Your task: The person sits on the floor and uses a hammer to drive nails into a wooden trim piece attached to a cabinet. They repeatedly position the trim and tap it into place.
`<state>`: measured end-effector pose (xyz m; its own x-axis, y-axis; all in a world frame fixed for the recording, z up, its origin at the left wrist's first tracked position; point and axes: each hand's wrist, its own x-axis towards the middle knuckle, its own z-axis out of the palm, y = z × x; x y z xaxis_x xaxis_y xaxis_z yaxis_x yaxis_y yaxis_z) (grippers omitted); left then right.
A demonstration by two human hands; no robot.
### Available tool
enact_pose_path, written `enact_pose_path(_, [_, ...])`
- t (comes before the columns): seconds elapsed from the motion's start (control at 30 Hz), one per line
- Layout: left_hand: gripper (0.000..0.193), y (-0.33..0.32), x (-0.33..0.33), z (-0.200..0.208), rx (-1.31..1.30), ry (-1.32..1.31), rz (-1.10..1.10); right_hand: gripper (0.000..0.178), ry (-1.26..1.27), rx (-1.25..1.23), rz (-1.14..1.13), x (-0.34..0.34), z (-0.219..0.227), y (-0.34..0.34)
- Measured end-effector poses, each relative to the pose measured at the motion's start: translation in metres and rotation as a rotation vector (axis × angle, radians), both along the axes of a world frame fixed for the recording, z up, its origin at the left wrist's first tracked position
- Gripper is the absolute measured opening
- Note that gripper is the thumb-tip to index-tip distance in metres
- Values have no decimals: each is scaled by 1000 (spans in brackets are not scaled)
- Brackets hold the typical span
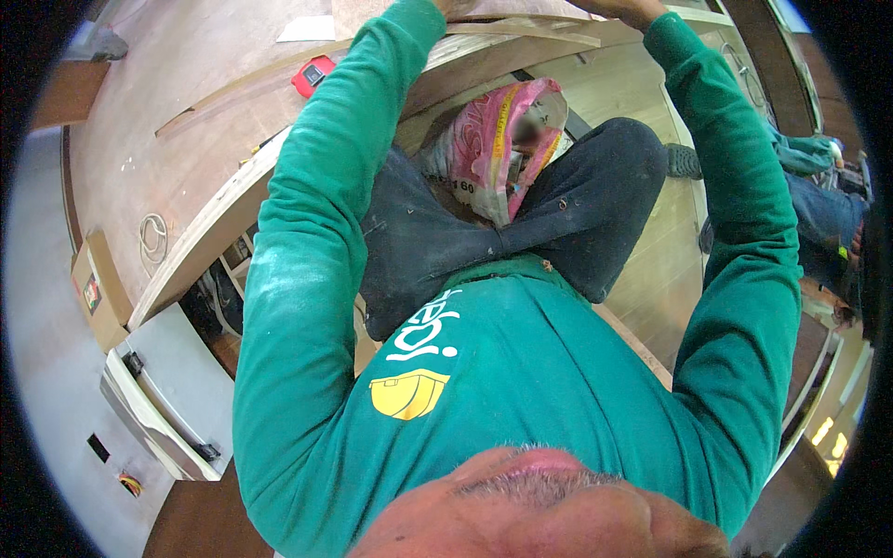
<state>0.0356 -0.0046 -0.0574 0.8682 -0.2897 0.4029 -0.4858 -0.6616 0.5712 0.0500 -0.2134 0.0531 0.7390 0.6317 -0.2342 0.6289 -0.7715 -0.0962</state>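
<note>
At the top edge of the picture both my arms reach forward, and the frame cuts off my fingers. Only the wrist and part of my left hand (pixel 454 7) show, close to a thin wooden strip (pixel 530 33) lying along the bench edge. Part of my right hand (pixel 631 9) shows farther right, above the same board area; what either hand holds is out of sight. A red tape measure (pixel 313 76) rests on the wooden worktop (pixel 223 65), left of my left forearm. Between my knees stands an open pink and white sack (pixel 484 139) with scraps inside.
A white sheet (pixel 306 29) and a coiled pale cable (pixel 153 237) lie on the worktop. At left are a cardboard box (pixel 104 288) and a light grey hinged door panel (pixel 181 372). Another person's jeans (pixel 823 219) and green sleeve show at right.
</note>
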Motion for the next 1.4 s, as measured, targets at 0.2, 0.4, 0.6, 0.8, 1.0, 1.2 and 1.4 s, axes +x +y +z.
enact_pose_path(0.2, [23, -11, 6, -1, 28, -203, 65, 42, -141, 52, -89, -7, 5, -14])
enact_pose_path(0.4, [24, -8, 30, -24, -703, 150, -118, 39, -81, 24, -159, -7, 9, -21])
enact_pose_path(0.6, [29, -1, 8, -1, -72, 1, 60, 42, -93, 105, -96, -20, 6, -31])
enact_pose_path(0.8, [30, 3, 1, 5, 12, -65, 18, 42, -192, 39, -158, -36, 13, -22])
enact_pose_path(1.0, [23, 12, 10, -5, -48, -36, -70, 43, -46, 258, -200, -36, 10, -27])
enact_pose_path(1.2, [9, 8, 12, -10, -1343, 735, -229, 42, -9, 245, -121, -40, 19, -27])
enact_pose_path(1.4, [9, 12, 10, -8, -1357, 747, -193, 40, 45, 226, -189, -44, 25, -21])
